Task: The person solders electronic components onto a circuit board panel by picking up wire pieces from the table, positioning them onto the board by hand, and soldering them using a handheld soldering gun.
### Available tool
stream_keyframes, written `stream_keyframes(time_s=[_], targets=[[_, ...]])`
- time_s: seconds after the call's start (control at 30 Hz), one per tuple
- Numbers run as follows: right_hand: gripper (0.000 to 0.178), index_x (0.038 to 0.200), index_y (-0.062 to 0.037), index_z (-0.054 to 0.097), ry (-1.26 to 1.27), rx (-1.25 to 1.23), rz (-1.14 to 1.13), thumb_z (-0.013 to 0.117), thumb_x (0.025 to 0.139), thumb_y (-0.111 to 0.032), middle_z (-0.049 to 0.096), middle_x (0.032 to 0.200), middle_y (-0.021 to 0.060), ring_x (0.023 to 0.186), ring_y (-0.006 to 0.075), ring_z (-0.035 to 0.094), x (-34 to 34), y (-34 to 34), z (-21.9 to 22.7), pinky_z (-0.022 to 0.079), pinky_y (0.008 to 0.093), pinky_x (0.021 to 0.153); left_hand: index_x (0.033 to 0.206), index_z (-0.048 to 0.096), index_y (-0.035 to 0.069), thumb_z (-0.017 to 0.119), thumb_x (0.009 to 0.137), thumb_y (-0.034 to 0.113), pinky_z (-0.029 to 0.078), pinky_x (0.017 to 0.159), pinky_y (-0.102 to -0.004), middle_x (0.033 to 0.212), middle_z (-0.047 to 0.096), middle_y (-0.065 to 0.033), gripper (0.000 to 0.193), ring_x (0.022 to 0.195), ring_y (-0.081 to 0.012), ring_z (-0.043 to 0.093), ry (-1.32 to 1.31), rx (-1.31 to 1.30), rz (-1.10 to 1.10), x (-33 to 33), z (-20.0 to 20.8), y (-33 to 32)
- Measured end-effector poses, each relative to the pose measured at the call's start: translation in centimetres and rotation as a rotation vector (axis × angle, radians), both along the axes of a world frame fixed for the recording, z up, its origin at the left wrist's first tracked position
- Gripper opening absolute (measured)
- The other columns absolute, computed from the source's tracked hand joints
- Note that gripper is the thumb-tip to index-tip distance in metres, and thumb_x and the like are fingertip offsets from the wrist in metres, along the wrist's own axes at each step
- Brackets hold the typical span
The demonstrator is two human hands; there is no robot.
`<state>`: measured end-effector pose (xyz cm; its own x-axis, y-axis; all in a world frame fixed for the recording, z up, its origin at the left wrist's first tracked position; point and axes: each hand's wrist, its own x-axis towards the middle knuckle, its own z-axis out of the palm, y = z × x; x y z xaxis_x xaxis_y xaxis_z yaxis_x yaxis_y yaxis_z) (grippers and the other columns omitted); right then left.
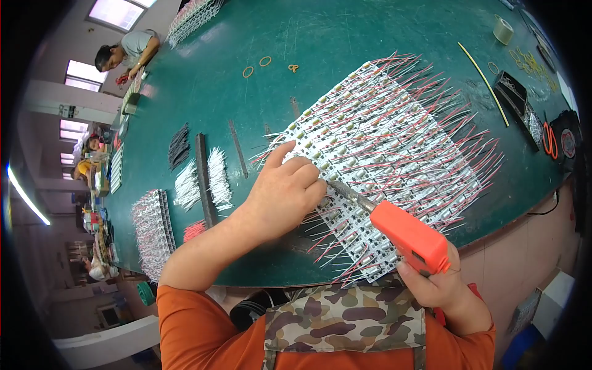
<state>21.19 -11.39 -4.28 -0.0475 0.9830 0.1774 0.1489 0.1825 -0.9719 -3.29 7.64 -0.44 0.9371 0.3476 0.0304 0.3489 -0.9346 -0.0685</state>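
My right hand point(435, 287) is wrapped around the orange-red handle of a soldering gun point(407, 233). Its dark metal tip reaches left onto a panel of white circuit boards point(361, 250), close to the fingertips of my left hand point(287, 192). That hand rests over the panel's left part with its fingers bent together; what they pinch, if anything, is hidden. Rows of small components cover the panel, and many red and white wires point(425, 132) stick out along it, mostly toward the right.
Left of the panel lie bundles of white wires point(217, 176), dark wires point(179, 146) and red wires point(194, 230) beside a dark bar point(203, 176). Another stack of wired boards point(151, 231) stands at the left edge. Orange-handled scissors point(549, 139) lie far right. A co-worker point(132, 52) sits across the table.
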Motion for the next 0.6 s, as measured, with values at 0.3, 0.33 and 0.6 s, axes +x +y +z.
stream_keyframes(time_s=[0.3, 0.33, 0.6], targets=[[0.048, 0.123, 0.0085, 0.052, -0.019, 0.003, -0.022, 0.07, 0.08, -0.003, 0.066, 0.097, 0.017, 0.08, 0.0288, 0.067, -0.14, -0.02, -0.17, 0.052, 0.0346, 0.074, 0.092, 0.068, 0.011, 0.063, 0.075, 0.01, 0.039, 0.106, -0.0509, 0.086, 0.061, -0.0024, 0.018, 0.095, -0.0204, 0.062, -0.009, 0.0, -0.001, -0.04, -0.12, 0.11], [0.048, 0.123, 0.0085, 0.052, -0.019, 0.003, -0.022, 0.07, 0.08, -0.003, 0.066, 0.097, 0.017, 0.08, 0.0288, 0.067, -0.2, -0.11, -0.17, 0.052, 0.0346, 0.074, 0.091, 0.068, 0.011, 0.063, 0.075, 0.01, 0.039, 0.106, -0.0507, 0.086, 0.061, -0.0024, 0.017, 0.095, -0.0203, 0.062, -0.009, 0.005, -0.005, -0.04, -0.11, 0.12], [0.042, 0.12, 0.0043, 0.057, 0.055, -0.019, -0.041, 0.069, 0.08, -0.001, 0.064, 0.092, 0.0113, 0.072, 0.0202, 0.062, -0.32, -0.14, -0.24, 0.049, 0.031, 0.067, 0.091, 0.069, 0.011, 0.064, 0.075, 0.01, 0.039, 0.106, -0.0501, 0.086, 0.061, -0.0025, 0.017, 0.095, -0.0203, 0.062, -0.022, 0.0, -0.002, -0.04, -0.15, 0.14]])
